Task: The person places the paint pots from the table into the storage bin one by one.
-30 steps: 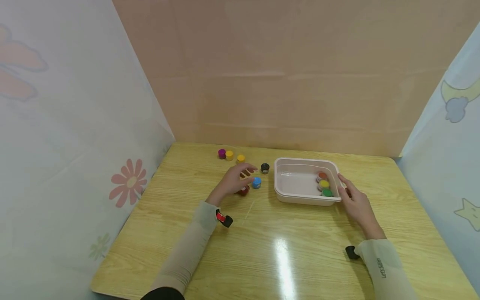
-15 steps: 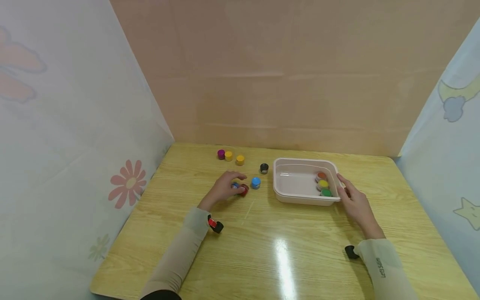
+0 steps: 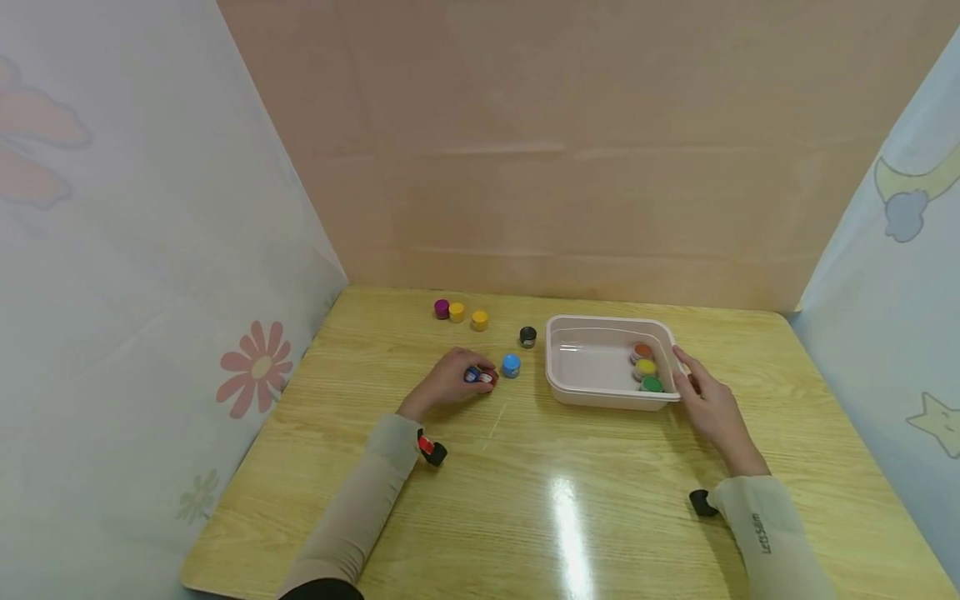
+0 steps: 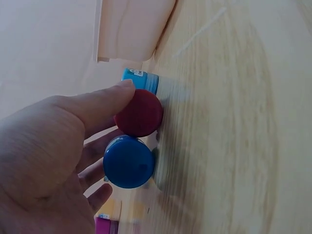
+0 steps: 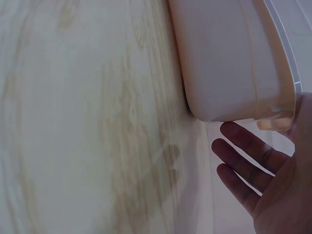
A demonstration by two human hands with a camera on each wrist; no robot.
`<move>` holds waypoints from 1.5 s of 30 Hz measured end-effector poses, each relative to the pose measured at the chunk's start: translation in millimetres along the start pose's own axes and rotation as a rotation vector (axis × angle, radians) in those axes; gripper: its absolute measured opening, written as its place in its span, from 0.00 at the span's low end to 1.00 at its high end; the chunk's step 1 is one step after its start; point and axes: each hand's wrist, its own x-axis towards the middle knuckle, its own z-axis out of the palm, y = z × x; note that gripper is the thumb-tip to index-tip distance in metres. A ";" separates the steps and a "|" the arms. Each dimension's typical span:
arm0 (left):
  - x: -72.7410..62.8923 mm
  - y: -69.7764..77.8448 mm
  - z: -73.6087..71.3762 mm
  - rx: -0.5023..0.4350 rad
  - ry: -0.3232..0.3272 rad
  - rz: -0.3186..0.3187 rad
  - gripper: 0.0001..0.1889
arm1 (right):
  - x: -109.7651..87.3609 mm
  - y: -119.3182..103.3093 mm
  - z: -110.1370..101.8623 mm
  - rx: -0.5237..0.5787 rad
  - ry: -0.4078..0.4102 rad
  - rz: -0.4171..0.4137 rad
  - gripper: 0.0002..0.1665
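Observation:
My left hand (image 3: 452, 375) holds a dark red paint pot (image 4: 140, 112) and a dark blue paint pot (image 4: 128, 162) side by side at the table, both tipped over with labels showing in the head view. The thumb lies across the red one; fingers curl behind both. A light blue pot (image 3: 511, 366) stands just right of them. At the right, my right hand (image 3: 714, 410) grips the rim of a pale pink plastic box (image 3: 600, 400), three fingers spread along its outside in the right wrist view. Inside lie orange (image 3: 641, 352), yellow (image 3: 645, 368) and green (image 3: 651, 384) lidded pots.
A black-lidded pot (image 3: 528, 337) stands left of the box. Farther back are a purple pot (image 3: 442, 309) and two yellow-orange ones, one of them here (image 3: 479, 320). The wooden table (image 3: 495, 500) meets a brown backdrop and patterned side sheets.
My left hand has drawn back to the left from near the light blue pot, then closed round the red and blue pots and tipped them. The right hand stays on the box.

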 end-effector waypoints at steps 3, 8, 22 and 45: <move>-0.2 0.8 -0.2 -0.018 0.002 0.004 0.19 | 0.0 1.3 0.3 -0.003 0.006 -0.004 0.33; 1.3 -0.4 1.3 -0.030 0.018 0.008 0.18 | -0.1 0.7 0.1 0.000 0.004 -0.004 0.33; 1.5 11.0 -4.3 -0.111 0.103 0.041 0.19 | -0.2 0.1 0.6 0.003 0.007 -0.006 0.33; 14.0 50.5 -7.2 -0.412 0.276 0.053 0.21 | -1.1 -0.2 0.2 0.019 -0.014 0.028 0.34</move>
